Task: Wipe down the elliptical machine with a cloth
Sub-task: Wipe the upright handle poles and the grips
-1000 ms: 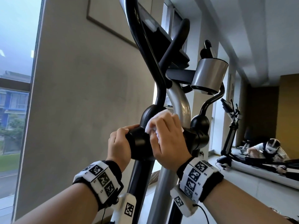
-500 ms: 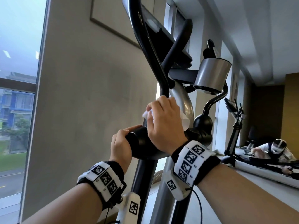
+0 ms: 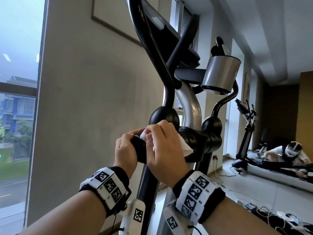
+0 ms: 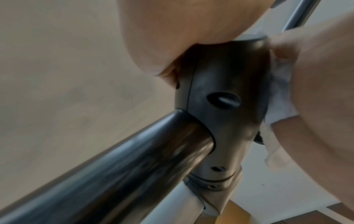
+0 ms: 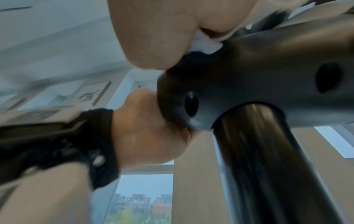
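Down from the silver post, the right hand [image 3: 165,150] has brought the white cloth [image 3: 185,147] back onto the black pivot hub [image 3: 194,143] of the elliptical machine [image 3: 189,106].
At centre frame its curled fingers press the cloth, mostly hidden under the palm, to the hub. The left hand [image 3: 126,152] grips the hub's end cap, fingertips out of sight. Upper right, a silver cup holder [image 3: 220,73] shows only its underside; contents cannot be seen.
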{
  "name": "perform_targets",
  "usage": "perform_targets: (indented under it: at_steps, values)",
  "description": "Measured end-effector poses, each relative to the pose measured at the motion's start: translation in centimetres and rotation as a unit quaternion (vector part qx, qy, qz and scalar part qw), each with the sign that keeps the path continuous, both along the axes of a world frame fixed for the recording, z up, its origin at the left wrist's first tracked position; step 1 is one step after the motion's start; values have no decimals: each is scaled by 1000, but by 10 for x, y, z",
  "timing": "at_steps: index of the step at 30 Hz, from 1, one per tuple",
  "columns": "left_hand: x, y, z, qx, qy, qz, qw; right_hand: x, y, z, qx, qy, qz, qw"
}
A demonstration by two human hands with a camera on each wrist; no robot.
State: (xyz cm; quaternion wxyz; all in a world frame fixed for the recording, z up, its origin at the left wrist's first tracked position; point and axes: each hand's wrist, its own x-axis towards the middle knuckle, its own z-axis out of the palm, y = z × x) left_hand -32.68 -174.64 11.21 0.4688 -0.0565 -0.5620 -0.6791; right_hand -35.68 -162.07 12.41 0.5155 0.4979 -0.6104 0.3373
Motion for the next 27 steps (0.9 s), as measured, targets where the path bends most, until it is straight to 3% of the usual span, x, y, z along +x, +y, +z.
perform_targets:
  at_steps: [7,12,18,21,27]
  values:
    - [0,1,0,-5,-3,14,1000,-7,12,-36,14,27,100,994]
    - [2,6,1,-8,-33,23,999,-21,17,-29,-72,-56,72,993]
    - [6,6,8,-79,-55,65,993,-18,16,-51,-120,-92,108,983]
    - [8,1,19,-159,-101,125,974,-33,20,-42,-145,-139,85,976]
    - [11,6,68,-264,-267,128,918,-86,42,-4,-183,-254,23,949]
